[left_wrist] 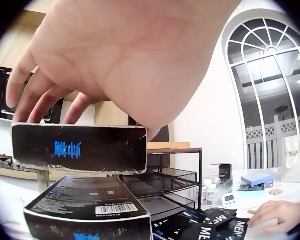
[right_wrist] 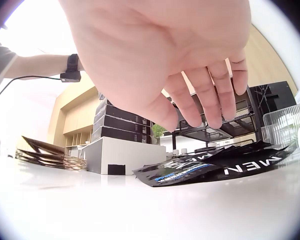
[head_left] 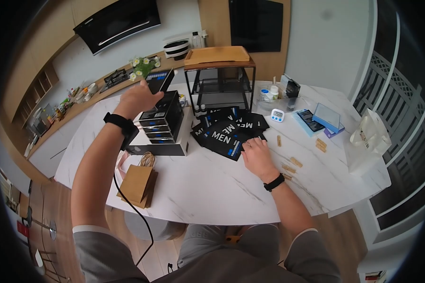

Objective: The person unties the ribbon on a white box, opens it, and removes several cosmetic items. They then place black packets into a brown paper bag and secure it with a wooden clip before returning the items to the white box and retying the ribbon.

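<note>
My left hand [head_left: 139, 100] grips a flat black box [left_wrist: 80, 149], thumb at one side and fingers over the other. The box is lifted above a stack of similar black boxes [head_left: 161, 123], with a gap showing between them in the left wrist view. That stack stands on a larger white and black box [head_left: 182, 147]. Several black packets printed MEN [head_left: 220, 137] lie fanned and overlapping on the table. My right hand [head_left: 259, 159] is at their near right edge, its fingers loosely extended and holding nothing.
Brown paper bags [head_left: 138, 185] lie at the front left. A black wire rack [head_left: 222, 85] stands behind the packets. To the right are a white timer [head_left: 277, 115], wooden clips [head_left: 295, 162], blue packs [head_left: 327, 118] and a white bag [head_left: 369, 141]. A cable [head_left: 127, 200] hangs from my left wrist.
</note>
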A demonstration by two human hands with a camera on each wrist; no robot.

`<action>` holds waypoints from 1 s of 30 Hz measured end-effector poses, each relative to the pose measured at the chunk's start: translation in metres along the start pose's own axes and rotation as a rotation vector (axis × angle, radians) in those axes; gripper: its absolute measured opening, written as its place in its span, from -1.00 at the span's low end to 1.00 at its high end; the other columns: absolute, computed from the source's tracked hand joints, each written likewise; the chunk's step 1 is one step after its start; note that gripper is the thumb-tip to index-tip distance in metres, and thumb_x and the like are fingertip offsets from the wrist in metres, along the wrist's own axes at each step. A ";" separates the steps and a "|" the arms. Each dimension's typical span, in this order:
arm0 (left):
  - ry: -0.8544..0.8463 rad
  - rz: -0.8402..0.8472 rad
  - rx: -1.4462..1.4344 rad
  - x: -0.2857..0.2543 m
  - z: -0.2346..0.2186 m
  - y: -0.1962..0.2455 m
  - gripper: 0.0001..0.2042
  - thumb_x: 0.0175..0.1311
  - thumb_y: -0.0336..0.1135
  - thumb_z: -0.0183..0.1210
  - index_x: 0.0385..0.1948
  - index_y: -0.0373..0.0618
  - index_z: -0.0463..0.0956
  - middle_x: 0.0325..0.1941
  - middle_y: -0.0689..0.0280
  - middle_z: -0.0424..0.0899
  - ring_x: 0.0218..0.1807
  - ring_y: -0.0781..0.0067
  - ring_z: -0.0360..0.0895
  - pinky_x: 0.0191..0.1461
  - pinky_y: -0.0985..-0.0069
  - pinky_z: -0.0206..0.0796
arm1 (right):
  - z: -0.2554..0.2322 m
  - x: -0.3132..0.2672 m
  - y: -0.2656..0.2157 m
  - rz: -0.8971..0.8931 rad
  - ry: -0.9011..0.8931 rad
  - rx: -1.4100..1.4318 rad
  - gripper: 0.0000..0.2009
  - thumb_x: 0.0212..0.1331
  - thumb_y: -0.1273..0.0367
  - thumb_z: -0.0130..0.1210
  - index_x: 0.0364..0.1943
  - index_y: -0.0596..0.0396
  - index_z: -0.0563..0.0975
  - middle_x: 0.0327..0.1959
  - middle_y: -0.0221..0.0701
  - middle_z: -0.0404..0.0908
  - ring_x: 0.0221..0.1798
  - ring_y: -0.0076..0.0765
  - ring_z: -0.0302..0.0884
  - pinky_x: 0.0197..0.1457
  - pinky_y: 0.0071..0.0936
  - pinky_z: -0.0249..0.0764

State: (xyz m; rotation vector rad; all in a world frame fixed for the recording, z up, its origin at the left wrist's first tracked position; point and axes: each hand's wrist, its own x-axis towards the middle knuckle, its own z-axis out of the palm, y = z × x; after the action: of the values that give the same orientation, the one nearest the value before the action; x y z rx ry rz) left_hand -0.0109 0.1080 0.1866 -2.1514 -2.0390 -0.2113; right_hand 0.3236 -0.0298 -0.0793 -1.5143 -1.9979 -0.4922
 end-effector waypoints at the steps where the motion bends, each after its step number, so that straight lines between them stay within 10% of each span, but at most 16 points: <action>1: -0.043 0.039 0.054 0.011 0.013 0.001 -0.11 0.38 0.37 0.06 0.42 -0.38 0.30 0.18 -0.21 0.69 0.28 -0.17 0.64 0.34 0.09 0.47 | 0.001 -0.001 0.001 0.002 0.006 0.007 -0.79 0.18 0.31 0.32 -0.19 0.13 0.70 -0.12 -0.28 0.67 0.12 -0.09 0.51 0.27 -0.07 0.36; 6: -0.171 0.048 0.165 0.011 0.030 0.019 -0.08 0.35 0.48 0.06 0.34 -0.34 0.43 0.26 -0.22 0.65 0.35 -0.17 0.60 0.43 -0.06 0.37 | -0.001 0.000 -0.006 0.024 0.065 0.048 -0.83 0.19 0.34 0.27 -0.22 0.13 0.71 -0.20 -0.31 0.65 0.07 -0.11 0.52 0.17 -0.09 0.38; 8: 0.038 0.043 0.208 -0.009 0.021 0.040 -0.07 0.35 0.54 0.02 0.35 -0.29 0.44 0.39 -0.21 0.54 0.45 -0.10 0.51 0.52 -0.25 0.17 | 0.002 -0.001 -0.009 0.012 0.058 0.040 -0.83 0.20 0.38 0.19 -0.22 0.15 0.71 -0.23 -0.30 0.64 0.03 -0.12 0.52 0.14 -0.11 0.38; 9: 0.263 0.168 0.167 -0.009 0.030 0.043 -0.17 0.42 0.45 0.02 0.34 -0.22 0.45 0.35 0.05 0.61 0.43 -0.10 0.50 0.58 -0.39 -0.03 | 0.002 -0.001 -0.010 0.014 0.067 0.044 -0.83 0.18 0.42 0.13 -0.25 0.17 0.70 -0.25 -0.28 0.63 0.02 -0.12 0.52 0.13 -0.14 0.39; 10: 0.434 0.332 -0.003 -0.023 0.024 0.057 -0.40 0.46 0.20 0.18 0.20 -0.20 0.54 0.25 0.06 0.65 0.35 -0.08 0.54 0.50 -0.22 0.19 | 0.002 -0.002 -0.011 0.023 0.062 0.056 -0.84 0.17 0.44 0.13 -0.26 0.17 0.69 -0.28 -0.28 0.62 -0.01 -0.12 0.52 0.09 -0.18 0.41; 16: 0.610 1.155 -0.569 -0.107 0.045 0.130 -0.83 0.10 -0.50 0.32 -0.26 -0.20 0.59 -0.27 0.11 0.63 -0.19 -0.03 0.59 -0.09 0.21 0.44 | -0.006 -0.005 -0.015 0.078 -0.001 0.143 -0.90 0.13 0.46 0.15 -0.33 0.15 0.66 -0.34 -0.23 0.71 -0.19 -0.08 0.71 -0.13 -0.17 0.64; 21: 0.186 0.986 -0.403 -0.102 0.189 0.144 -0.87 0.16 -0.36 0.37 -0.52 -0.13 0.62 -0.46 0.20 0.67 -0.33 0.05 0.64 -0.16 0.16 0.45 | 0.001 -0.012 -0.010 0.121 -0.253 0.058 -0.93 0.09 0.48 0.19 -0.36 0.15 0.65 -0.43 -0.16 0.74 -0.35 -0.03 0.79 -0.26 -0.14 0.69; 30: 0.054 0.876 -0.517 -0.107 0.243 0.131 -0.89 0.18 -0.39 0.33 -0.48 -0.18 0.60 -0.40 0.18 0.64 -0.24 0.04 0.65 -0.09 0.16 0.50 | 0.004 -0.014 -0.013 0.106 -0.341 0.039 -0.89 0.12 0.46 0.20 -0.29 0.19 0.63 -0.41 -0.18 0.73 -0.36 -0.04 0.78 -0.30 -0.17 0.67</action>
State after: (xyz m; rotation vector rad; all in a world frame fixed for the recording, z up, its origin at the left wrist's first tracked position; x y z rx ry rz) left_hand 0.1108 0.0504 -0.0772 -3.0518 -0.8952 -0.6984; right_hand 0.3134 -0.0418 -0.0906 -1.7633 -2.1481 -0.1570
